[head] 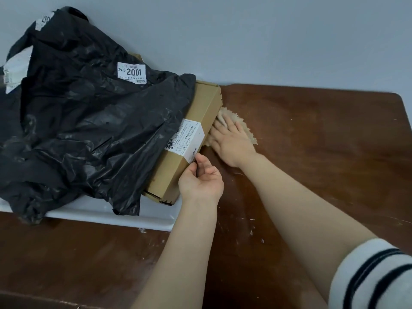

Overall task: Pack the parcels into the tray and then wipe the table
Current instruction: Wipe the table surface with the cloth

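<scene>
A long brown cardboard box (178,161) with a white label lies tilted on the right edge of a white tray (156,216). A big crumpled black plastic parcel (78,121) with white labels covers most of the tray and part of the box. My left hand (200,177) grips the box's near right edge, thumb on the label. My right hand (231,141) presses flat on a beige fluffy cloth (247,132) on the brown table, right against the box's side. The fingertips reach under the box's overhang.
The dark brown wooden table (323,152) shows white scuffs and specks near the tray corner. A pale grey wall (245,41) runs behind it. The table's rounded far right corner (399,97) is in view.
</scene>
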